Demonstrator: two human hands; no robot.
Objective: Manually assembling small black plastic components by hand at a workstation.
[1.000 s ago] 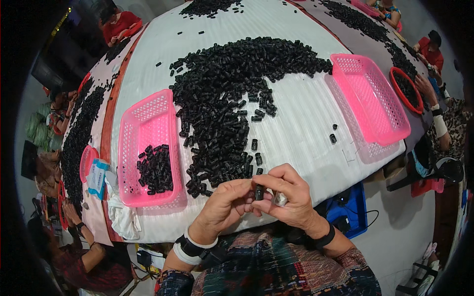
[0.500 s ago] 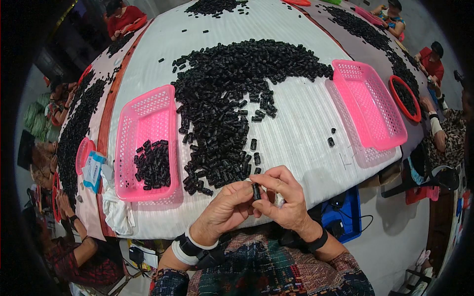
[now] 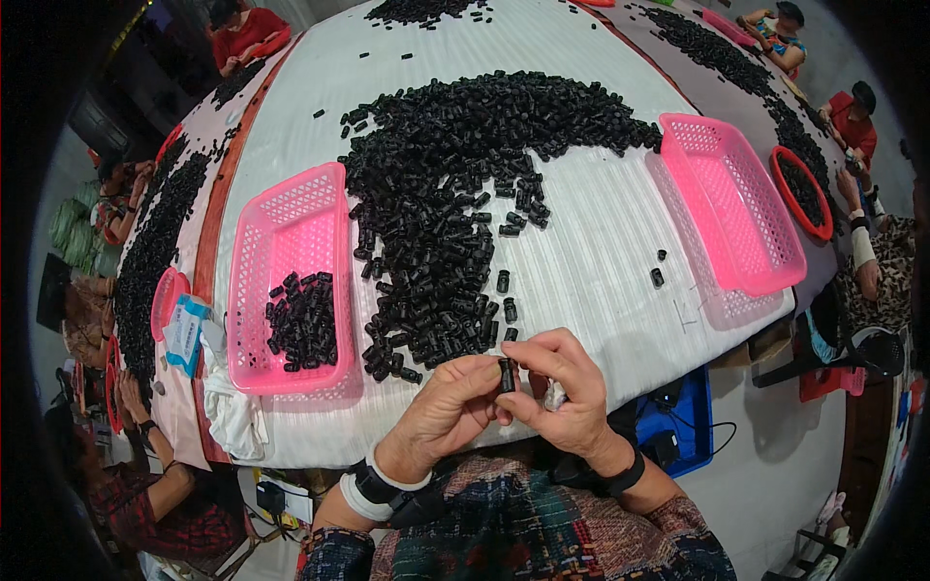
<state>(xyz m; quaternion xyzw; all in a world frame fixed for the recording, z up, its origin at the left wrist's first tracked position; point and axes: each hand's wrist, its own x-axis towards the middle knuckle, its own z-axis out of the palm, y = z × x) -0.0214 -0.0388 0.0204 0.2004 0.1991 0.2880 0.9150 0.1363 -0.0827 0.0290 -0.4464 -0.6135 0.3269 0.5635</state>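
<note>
A small black cylindrical piece (image 3: 507, 376), which looks like plastic, stands nearly upright between my hands at the table's near edge. My left hand (image 3: 444, 405) pinches it from the left with thumb and fingertips. From the other side my right hand (image 3: 570, 397) grips it, index finger at the top and thumb lower down. Something small and whitish (image 3: 554, 395) is tucked in my right palm; its kind is unclear. Just beyond my fingers lies a large heap of similar black pieces (image 3: 436, 261), with several loose ones beside it.
A pink basket (image 3: 344, 281) at left contains black pieces; another pink basket (image 3: 746, 213) stands at right. A white cloth (image 3: 231, 416) and a blue-white packet (image 3: 184, 334) lie left. A blue bin (image 3: 693, 426) sits below the table edge. Several people work around neighbouring tables.
The black piece has turned slightly between my fingers and now shows more of its side. Both hands stay at the same spot. The whole view has shifted a little.
</note>
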